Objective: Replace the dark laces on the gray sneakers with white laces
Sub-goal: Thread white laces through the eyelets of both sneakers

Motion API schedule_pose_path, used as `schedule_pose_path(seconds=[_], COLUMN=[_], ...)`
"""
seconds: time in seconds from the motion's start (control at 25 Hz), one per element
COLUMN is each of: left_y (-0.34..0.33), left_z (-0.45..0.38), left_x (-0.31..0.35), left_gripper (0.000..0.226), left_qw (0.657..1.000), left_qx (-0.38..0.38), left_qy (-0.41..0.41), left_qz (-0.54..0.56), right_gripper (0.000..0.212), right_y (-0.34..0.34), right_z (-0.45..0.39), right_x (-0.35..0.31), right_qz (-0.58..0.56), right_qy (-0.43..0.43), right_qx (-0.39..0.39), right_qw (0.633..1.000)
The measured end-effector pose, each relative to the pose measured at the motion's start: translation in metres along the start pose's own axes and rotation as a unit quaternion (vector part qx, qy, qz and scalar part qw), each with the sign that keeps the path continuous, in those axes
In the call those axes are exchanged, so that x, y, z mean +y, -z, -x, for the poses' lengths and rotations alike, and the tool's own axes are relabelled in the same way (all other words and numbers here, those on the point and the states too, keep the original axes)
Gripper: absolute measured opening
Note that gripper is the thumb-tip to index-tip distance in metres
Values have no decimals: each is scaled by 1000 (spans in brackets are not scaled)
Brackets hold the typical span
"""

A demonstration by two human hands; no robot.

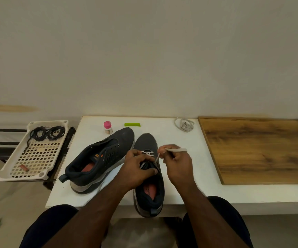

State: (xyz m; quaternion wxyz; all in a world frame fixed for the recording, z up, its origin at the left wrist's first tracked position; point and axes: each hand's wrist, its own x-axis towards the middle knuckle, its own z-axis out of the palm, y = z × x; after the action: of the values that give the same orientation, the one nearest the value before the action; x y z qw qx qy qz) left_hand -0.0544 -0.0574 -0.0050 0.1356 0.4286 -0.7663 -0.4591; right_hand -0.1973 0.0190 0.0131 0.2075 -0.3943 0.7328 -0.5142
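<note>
Head view shows the right sneaker (149,169) standing heel-toward the person on the white table (185,176), so the eyelets face up for threading. The left hand (137,169) curls over its tongue to steady it, while the right hand (176,163) pinches the white lace (176,149) taut. Both dark laces (47,133) lie coiled in the tray (6,173), out of the way; the left sneaker (99,158) lies unlaced.

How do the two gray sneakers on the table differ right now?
The left sneaker has bare eyelets and lies tipped on its side, untouched; the right sneaker stands upright with a white lace partly threaded. The left hand holds the right sneaker while the right hand pinches the lace. Both are dark gray with reddish insoles.
</note>
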Motion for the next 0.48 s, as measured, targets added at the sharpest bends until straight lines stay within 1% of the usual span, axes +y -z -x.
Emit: schedule_pose_path(seconds=[0.04, 0.08, 0.12, 0.16, 0.2, 0.24, 0.28, 0.32, 0.44, 0.48], left_y=[0, 0, 0, 0, 0, 0, 0, 0, 1, 1], left_z=[-1, -1, -1, -1, -1, -1, 0, 0, 0, 0], left_x=[0, -1, -1, -2, -2, -3, -3, -3, -3, -4], left_gripper=[42, 42, 42, 40, 39, 39, 38, 37, 36, 37], left_qw=[1000, 1000, 1000, 1000, 1000, 1000, 1000, 1000, 1000, 1000], left_qx=[-3, -5, -6, -4, -1, 2, 2, 1, -5, -5], left_qy=[3, 6, 6, 4, 0, -5, -7, -6, 6, 7], left_qz=[0, 0, 1, 1, 2, 2, 1, 0, -2, -3], right_gripper=[13, 11, 9, 6, 5, 6, 8, 11, 15, 13], right_y=[3, 6, 7, 7, 5, 1, -2, -3, 0, 2], right_z=[-2, -2, -1, 0, 2, 4, 5, 4, -2, -3], right_x=[-5, -8, -9, -6, -3, 2, 6, 8, 0, -1], right_qz=[-41, -74, -82, -73, -45, -3, 37, 51, -18, -22], right_qy=[22, 37, 37, 23, -2, -24, -33, -33, -31, -35], right_qx=[33, 46, 41, 17, -23, -65, -85, -82, -25, -28], right_qw=[998, 996, 995, 997, 999, 998, 995, 995, 999, 999])
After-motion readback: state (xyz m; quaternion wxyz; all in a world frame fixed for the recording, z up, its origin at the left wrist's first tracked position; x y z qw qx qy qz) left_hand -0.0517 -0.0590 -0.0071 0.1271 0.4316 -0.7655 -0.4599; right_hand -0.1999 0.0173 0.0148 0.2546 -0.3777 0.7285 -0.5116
